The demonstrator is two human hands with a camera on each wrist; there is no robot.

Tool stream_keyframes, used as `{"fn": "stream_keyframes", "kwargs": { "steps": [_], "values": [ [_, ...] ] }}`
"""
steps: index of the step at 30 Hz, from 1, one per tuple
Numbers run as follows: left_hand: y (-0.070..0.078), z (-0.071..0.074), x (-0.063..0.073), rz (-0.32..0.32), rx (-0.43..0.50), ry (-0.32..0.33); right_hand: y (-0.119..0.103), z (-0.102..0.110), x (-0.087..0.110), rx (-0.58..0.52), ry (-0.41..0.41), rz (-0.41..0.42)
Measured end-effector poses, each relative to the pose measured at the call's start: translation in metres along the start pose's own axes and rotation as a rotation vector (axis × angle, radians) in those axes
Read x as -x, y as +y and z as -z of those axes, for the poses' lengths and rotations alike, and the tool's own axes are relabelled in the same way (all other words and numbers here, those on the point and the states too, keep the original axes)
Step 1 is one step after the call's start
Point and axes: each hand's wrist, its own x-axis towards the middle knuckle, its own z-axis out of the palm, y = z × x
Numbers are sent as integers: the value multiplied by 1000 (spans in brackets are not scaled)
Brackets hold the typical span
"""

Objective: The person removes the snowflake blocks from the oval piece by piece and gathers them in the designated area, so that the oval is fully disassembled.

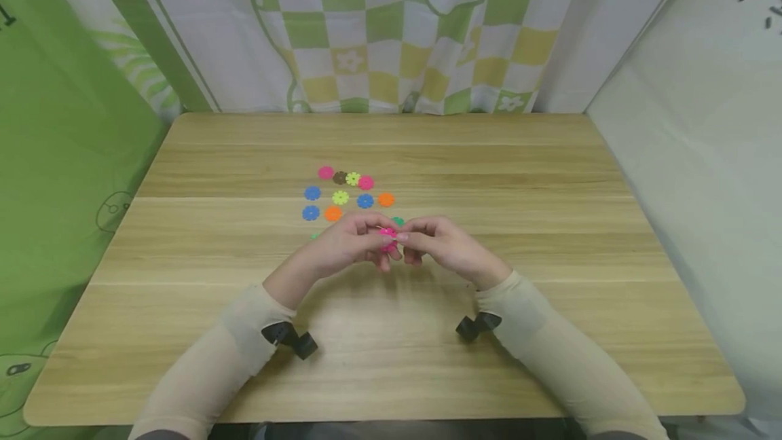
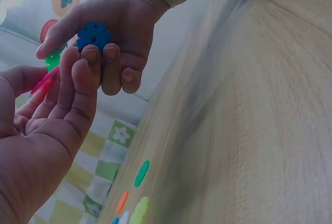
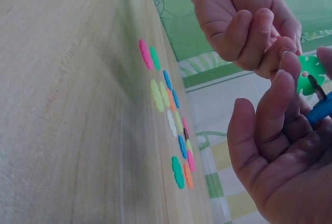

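Over the table, my left hand (image 1: 342, 244) and right hand (image 1: 442, 246) meet, fingertips close together. The left hand pinches a pink notched interlocking disc (image 1: 387, 239) between thumb and fingers; this pink disc (image 2: 43, 82) is seen nearly edge-on in the left wrist view. A green notched disc (image 3: 307, 72) is pinched at the right hand's thumb and fingers, beside the pink one. Curled right fingers also keep a blue notched disc (image 2: 94, 36) against the palm. By it, a dark brown piece (image 3: 315, 86) shows in the right wrist view; whether these are joined, I cannot tell.
Loose notched discs lie on the wooden table (image 1: 519, 175) beyond the hands, among them blue (image 1: 312, 193), orange (image 1: 386, 199), yellow (image 1: 340, 197) and pink (image 1: 326, 172) ones. A white disc (image 3: 171, 123) lies among them. A checked curtain (image 1: 421, 39) hangs behind the far edge.
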Motion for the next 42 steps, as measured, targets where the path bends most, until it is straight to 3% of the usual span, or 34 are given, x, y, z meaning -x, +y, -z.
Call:
{"fn": "stream_keyframes", "kwargs": {
  "steps": [9,21,25,29,31,36,42],
  "values": [
    [-1,-2,-2,3,67,0,2,1,0,6,3,11],
    [-1,-1,-1,13,66,7,1,1,-1,15,1,-14],
    [0,-1,-1,24,71,45,1,2,0,48,13,-28],
    [2,1,0,42,67,139,1,3,0,75,27,-48],
    [3,5,2,57,-4,190,1,4,1,67,29,-52],
    [9,17,11,94,-306,274,0,6,1,46,36,-53],
    [5,47,24,108,-487,353,-1,6,2,11,27,-47]
  ]
}}
